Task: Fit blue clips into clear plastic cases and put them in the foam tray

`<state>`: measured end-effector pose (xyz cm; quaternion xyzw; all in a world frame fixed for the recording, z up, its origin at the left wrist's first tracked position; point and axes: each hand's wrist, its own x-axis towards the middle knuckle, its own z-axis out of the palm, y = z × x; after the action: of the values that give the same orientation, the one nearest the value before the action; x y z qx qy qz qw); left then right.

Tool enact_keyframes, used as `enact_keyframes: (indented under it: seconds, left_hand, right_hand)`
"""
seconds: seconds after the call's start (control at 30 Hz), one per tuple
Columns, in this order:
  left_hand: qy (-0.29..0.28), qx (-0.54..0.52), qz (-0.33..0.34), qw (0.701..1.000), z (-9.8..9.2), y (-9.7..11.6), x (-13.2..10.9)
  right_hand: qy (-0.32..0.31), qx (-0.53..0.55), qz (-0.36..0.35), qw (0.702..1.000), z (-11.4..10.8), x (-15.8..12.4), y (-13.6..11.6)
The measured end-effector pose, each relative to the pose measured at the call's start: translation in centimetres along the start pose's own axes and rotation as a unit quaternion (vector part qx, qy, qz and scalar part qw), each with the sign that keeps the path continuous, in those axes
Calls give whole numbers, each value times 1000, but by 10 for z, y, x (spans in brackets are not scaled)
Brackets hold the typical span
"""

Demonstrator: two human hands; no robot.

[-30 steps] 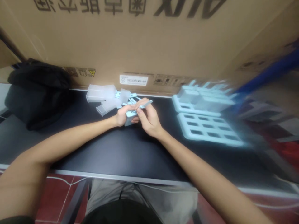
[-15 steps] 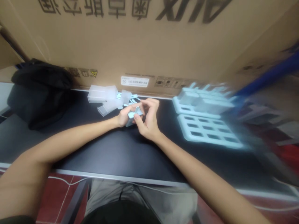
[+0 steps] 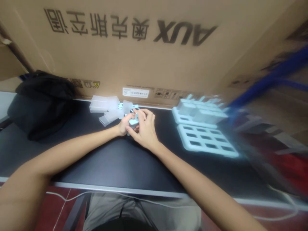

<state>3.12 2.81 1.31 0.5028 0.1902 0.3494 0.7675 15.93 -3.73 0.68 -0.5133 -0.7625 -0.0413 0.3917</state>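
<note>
My left hand (image 3: 124, 124) is wrapped round a small translucent mold with a light-blue lid (image 3: 133, 121), held above the black table. From the right, my right hand (image 3: 145, 128) reaches over the same piece, its fingers on the lid and its upright tab. Just behind and left of my hands lie several frosted translucent sleeves (image 3: 103, 104) and light-blue sticks (image 3: 135, 106). The underside of the held piece is mostly hidden by my fingers.
At the right stand a light-blue rack (image 3: 175, 116) carrying several molds with sticks and, before it, a rack with rectangular slots (image 3: 190, 148). A black bag (image 3: 40, 106) lies at the left. A large cardboard box (image 3: 144, 64) stands behind the black table (image 3: 115, 166).
My right hand has shifted over the held piece, its fingers covering more of the lid. The whole view has tilted up a little, showing more of the box.
</note>
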Motion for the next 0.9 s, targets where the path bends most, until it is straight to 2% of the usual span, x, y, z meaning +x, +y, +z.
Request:
enact_keyframes:
  seconds: [0.2,0.33,0.53,0.63,0.73,0.9]
  left_hand:
    - [-3,30,9,1000,-5,-2,2]
    - [41,19,56,997,-4,-2,3]
    - [44,83,27,995,1,3,3]
    - [38,88,18,995,1,4,4]
    - [15,74,10,997,-1,5,4]
    - [-14,110,-26,993,-1,7,5]
  right_hand:
    - [-87,69,42,993,-7,3,-2]
    - [-98,80,56,990,-13,7,4]
    - [-140,22,40,989,-24,16,24]
    - [-114,-46,6,992,-29,21,32]
    - [-63,-106,9,992,-41,29,48]
    - [85,-114,67,988,-81,36,107]
